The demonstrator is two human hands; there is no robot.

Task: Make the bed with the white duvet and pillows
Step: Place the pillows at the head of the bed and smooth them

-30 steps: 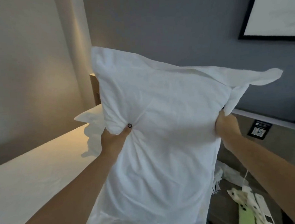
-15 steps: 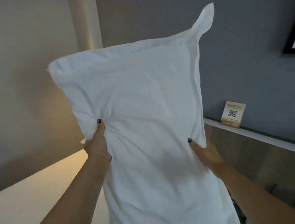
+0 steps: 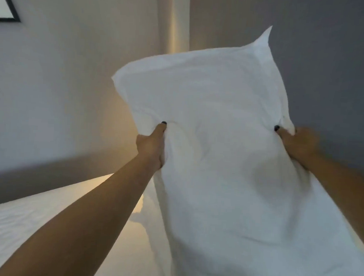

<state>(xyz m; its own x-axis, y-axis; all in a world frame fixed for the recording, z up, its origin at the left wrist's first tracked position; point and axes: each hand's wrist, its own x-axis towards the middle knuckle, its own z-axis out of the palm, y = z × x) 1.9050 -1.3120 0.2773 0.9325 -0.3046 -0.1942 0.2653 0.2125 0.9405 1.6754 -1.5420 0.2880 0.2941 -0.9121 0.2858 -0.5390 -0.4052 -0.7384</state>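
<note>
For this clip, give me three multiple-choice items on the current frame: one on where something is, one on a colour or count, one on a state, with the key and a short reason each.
1. Where is the pillow?
A. Lying flat on the bed
B. Held up in the air in front of the wall
C. On the floor

2. How many hands grip the pillow?
A. None
B. One
C. Two

3. What is the state of the pillow's fabric at each grip?
A. Bunched and creased under the fingers
B. Smooth and untouched
C. Torn open

Key:
1 B: the pillow stands upright above the bed, against the grey wall.
2 C: the left hand holds its left edge and the right hand its right edge.
3 A: creases run out from both thumbs where they press in.
</note>
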